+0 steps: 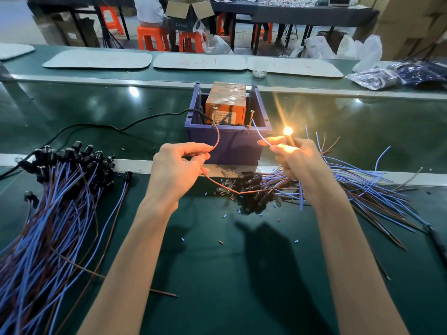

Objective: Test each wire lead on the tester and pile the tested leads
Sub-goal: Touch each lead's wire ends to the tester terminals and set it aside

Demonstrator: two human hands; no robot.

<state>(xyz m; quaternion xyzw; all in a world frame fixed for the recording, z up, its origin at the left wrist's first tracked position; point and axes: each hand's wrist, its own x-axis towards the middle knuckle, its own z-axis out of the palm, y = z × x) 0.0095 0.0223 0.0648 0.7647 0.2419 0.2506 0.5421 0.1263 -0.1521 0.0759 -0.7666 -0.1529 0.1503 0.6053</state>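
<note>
An orange tester (226,105) sits in a purple bin (232,143) with two screw contacts on its front rim. My left hand (179,165) pinches the brown wire (216,141) of one lead, its tip arching up to the left contact. My right hand (297,160) pinches the same lead's blue wire (260,132), whose tip reaches the right contact, and holds its socket with a glowing bulb (287,130). A big pile of leads (55,201) with black sockets lies at the left. Another pile of leads (350,187) spreads at the right, under my right hand.
A black power cable (116,128) runs from the bin off to the left. Small bits of cut insulation litter the green mat (217,262). White pads, a small cup and plastic bags lie on the far bench. Orange stools and a seated person are behind.
</note>
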